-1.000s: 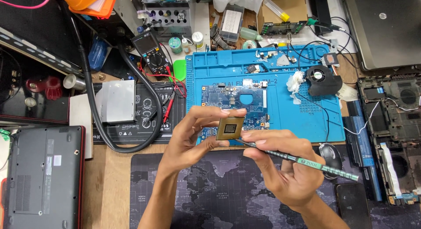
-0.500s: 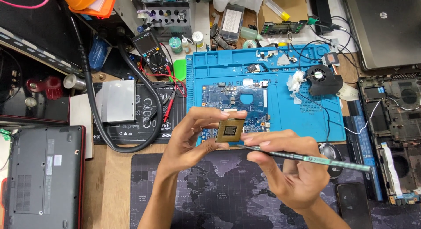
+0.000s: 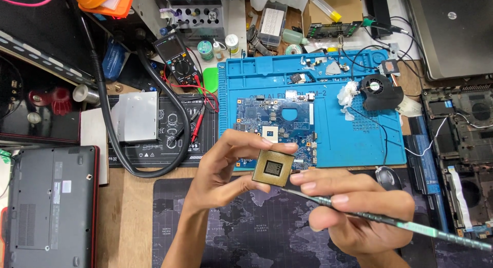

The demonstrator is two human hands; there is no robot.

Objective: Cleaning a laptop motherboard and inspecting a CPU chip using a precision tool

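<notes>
Raised slightly, left hand (image 3: 226, 170) pinches square gold chip (image 3: 273, 168).

1. Processor chip (image 3: 273, 168) between the fingers (image 3: 280, 143): gold, dark centre square.
2. Circuit board (image 3: 277, 119) beyond the fingers: blue.
3. Mat (image 3: 359, 139) under it: bright blue.
4. Mat (image 3: 246, 232) beneath the fingers: dark world-map print.

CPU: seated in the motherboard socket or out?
Out. The CPU is pinched between the left hand and right hand, pin side up, above the blue motherboard, whose square socket sits bare.
</notes>
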